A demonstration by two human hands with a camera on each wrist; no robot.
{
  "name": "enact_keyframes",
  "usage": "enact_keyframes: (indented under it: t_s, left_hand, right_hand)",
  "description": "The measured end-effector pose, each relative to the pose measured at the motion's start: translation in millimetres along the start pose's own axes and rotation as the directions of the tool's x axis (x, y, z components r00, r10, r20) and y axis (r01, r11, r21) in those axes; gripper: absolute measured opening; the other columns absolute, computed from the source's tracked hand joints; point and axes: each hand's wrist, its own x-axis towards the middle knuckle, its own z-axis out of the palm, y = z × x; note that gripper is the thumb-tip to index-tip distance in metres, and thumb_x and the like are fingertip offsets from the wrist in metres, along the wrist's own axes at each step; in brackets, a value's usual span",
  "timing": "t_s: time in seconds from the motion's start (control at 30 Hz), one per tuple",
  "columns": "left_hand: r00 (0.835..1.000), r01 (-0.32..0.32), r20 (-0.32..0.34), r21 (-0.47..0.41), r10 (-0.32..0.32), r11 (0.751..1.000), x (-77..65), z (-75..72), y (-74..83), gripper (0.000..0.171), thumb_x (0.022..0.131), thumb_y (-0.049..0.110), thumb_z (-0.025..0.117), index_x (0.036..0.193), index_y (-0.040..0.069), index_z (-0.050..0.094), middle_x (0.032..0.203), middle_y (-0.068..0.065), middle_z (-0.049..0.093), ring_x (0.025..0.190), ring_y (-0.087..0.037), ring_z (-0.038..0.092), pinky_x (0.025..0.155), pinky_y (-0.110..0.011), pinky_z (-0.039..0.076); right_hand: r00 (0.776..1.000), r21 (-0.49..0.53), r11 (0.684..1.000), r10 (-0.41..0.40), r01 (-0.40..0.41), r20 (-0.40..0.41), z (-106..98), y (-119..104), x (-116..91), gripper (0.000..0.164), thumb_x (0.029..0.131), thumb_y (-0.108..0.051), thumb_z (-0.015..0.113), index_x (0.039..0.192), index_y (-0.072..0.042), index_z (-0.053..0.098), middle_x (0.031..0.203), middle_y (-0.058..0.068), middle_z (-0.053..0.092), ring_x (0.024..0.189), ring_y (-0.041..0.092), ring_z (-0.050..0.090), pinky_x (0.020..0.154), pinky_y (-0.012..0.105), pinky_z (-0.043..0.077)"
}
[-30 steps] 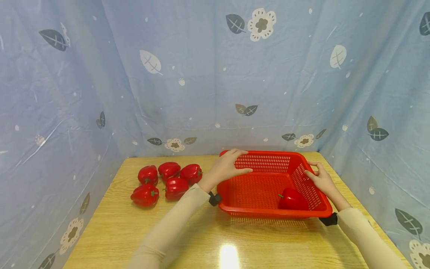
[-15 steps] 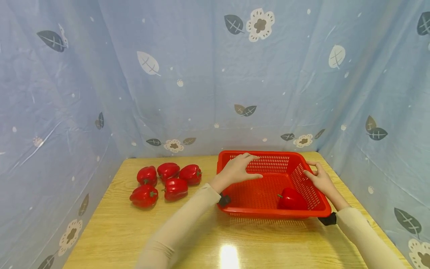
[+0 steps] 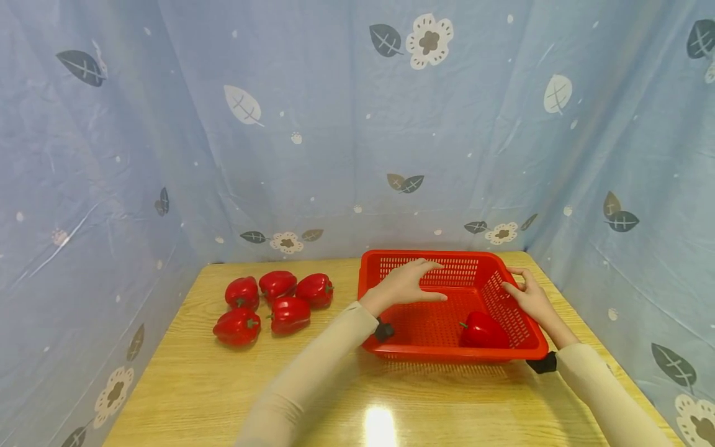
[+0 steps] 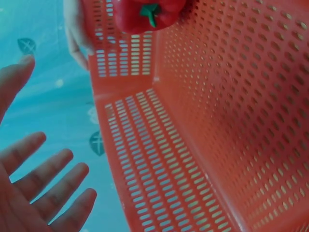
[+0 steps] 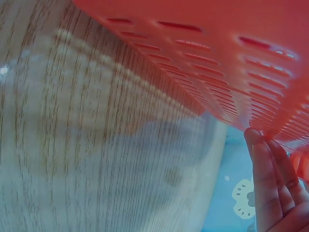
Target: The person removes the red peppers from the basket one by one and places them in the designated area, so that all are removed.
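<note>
A red plastic basket (image 3: pixel 447 355) with slotted walls stands on the right half of the table. One red bell pepper (image 3: pixel 483 330) with a green stem lies inside, near its right front corner; the left wrist view shows this pepper (image 4: pixel 149 14) at the top. My left hand (image 3: pixel 403 287) hovers over the left part of the basket, fingers spread apart from the thumb and nothing between them. At the right wall, my right hand (image 3: pixel 530 299) grips the rim, thumb on the inner side. Its fingers (image 5: pixel 265 174) lie along the outside of that wall in the right wrist view.
Several red bell peppers (image 3: pixel 290 314) sit in a cluster at the table's left back. The wooden table (image 3: pixel 212 397) ends at a blue patterned curtain (image 3: pixel 313 155) behind and on both sides.
My left hand has moved right, from the basket's left rim to farther over its inside, staying spread. My right hand keeps its hold on the rim; the basket and peppers stay put.
</note>
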Motion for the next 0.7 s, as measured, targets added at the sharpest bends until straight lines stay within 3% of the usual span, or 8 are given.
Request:
enact_keyframes:
  t_s: [0.23,0.53,0.7]
  left_hand:
    - [0.999,-0.014,0.046,-0.110,0.020,0.994,6.3,5.1,0.7,0.078,0.077,0.064,0.060,0.141,0.025,0.038,0.142,0.008,0.041,0.135,-0.012,0.031,0.108,-0.034,0.032]
    - [0.992,-0.063,0.095,-0.215,0.085,0.975,16.9,14.4,3.0,0.073,0.079,0.059,0.062,0.139,0.024,0.040,0.139,0.003,0.044,0.127,-0.015,0.043,0.102,-0.030,0.038]
    - [0.989,-0.061,0.115,-0.282,0.097,0.957,22.0,21.3,3.9,0.070,0.080,0.053,0.065,0.138,0.023,0.041,0.136,0.005,0.046,0.125,-0.015,0.045,0.100,-0.027,0.040]
  right_hand:
    - [1.000,-0.003,1.000,0.006,-0.006,0.001,0.8,2.0,1.2,0.056,0.097,-0.028,0.047,0.139,0.001,0.024,0.092,0.032,0.062,0.056,0.019,0.064,0.050,0.034,0.053]
    - [1.000,0.001,1.000,0.008,-0.008,0.003,0.1,2.5,0.8,0.057,0.097,-0.028,0.047,0.140,0.001,0.023,0.093,0.033,0.062,0.056,0.019,0.064,0.050,0.034,0.053]
    - [1.000,0.028,0.999,0.025,-0.025,0.014,-0.5,-9.5,-2.9,0.054,0.097,-0.020,0.048,0.138,0.005,0.023,0.092,0.035,0.061,0.057,0.023,0.065,0.049,0.034,0.053]
